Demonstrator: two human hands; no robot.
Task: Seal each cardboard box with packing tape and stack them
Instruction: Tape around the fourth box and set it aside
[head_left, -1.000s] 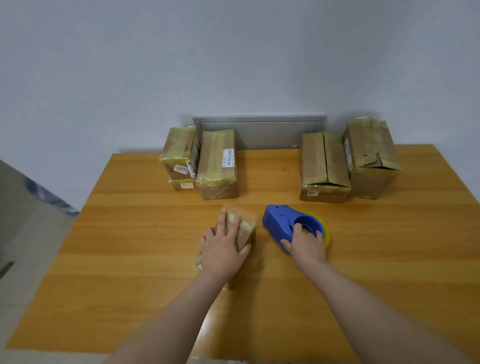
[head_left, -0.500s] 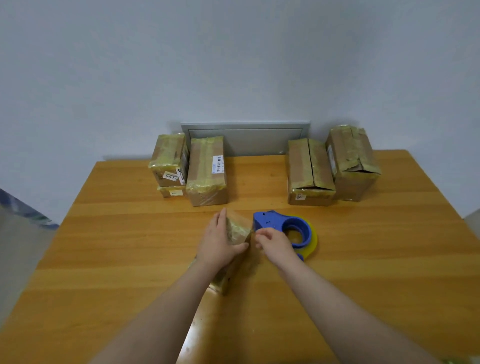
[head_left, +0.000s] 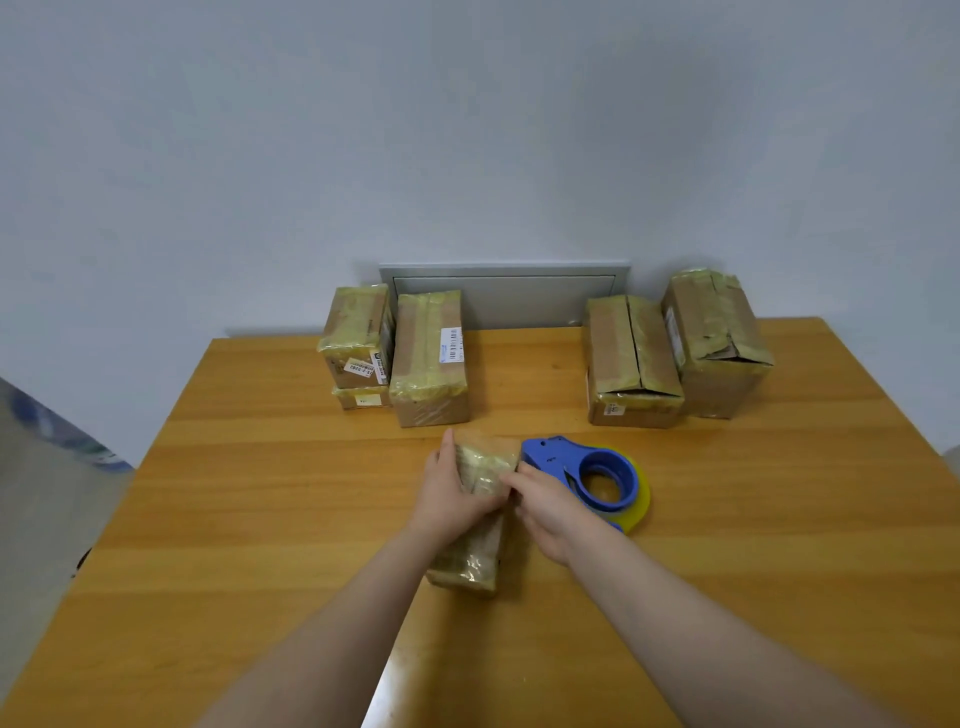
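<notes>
Head view: the small box (head_left: 488, 462) lies between both hands, its long axis running straight away from the person. Over its left side and top curls the left hand (head_left: 452, 493); the right hand (head_left: 545, 512) pinches its right edge. Just beyond that hand, on its right, sits the tape dispenser (head_left: 597, 473).

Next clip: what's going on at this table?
A person holds a small box, already wrapped in tape, on the table. The left hand grips its left side and the right hand its right side. The blue tape dispenser lies just right of it, not held. At the far edge stand a left group of three taped boxes, one stacked on another, and a right pair.
</notes>
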